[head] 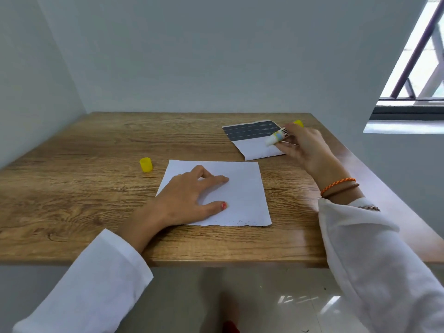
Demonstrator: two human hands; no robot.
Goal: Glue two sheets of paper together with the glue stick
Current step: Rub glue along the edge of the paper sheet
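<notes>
A white sheet of paper [245, 188] lies flat near the table's front, its near edge torn. My left hand [189, 200] rests palm down on its left part, fingers spread. A second sheet [254, 140], dark striped at the far half and white at the near half, lies at the back right. My right hand [305, 145] holds the uncapped glue stick [276, 137] over that sheet's right edge, the white tip pointing left and down; whether the tip touches the paper is unclear. The yellow end of the stick [298, 123] pokes out behind my fingers. Its yellow cap [146, 164] stands on the table left of the white sheet.
The wooden table [84, 200] sits in a corner, with walls at the left and back. A window with bars [418, 68] is at the right. The table's front edge runs just below my left wrist, with tiled floor under it.
</notes>
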